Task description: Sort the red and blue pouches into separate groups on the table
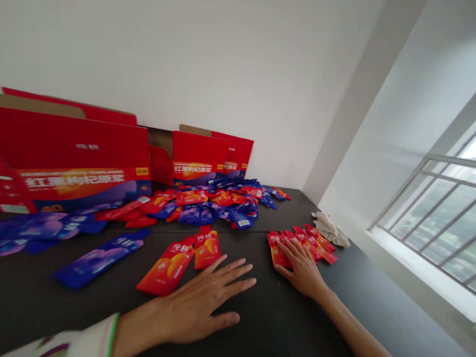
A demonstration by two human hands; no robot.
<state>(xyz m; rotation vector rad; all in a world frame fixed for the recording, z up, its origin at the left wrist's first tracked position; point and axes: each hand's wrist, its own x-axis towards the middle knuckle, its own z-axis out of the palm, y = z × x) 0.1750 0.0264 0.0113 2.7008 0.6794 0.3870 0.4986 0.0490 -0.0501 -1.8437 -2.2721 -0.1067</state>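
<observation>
Red sachets (165, 270) seen as glossy plas.; cartons (74, 136) made of smooth cardbd.; tabletop (267, 317) finished matt; rag (330, 229), matt cloth.

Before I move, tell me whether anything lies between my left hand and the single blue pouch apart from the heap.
Yes: a red fruit-print pouch lies on the black table between the left hand and the blue pouch.

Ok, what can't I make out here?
All in the head view:
Row of flat red pouches: count, hidden by overlap and the right hand.
Large red cardboard box: left end, cut off by left edge.
White printed patch on flat blue pouch: too small.
</observation>
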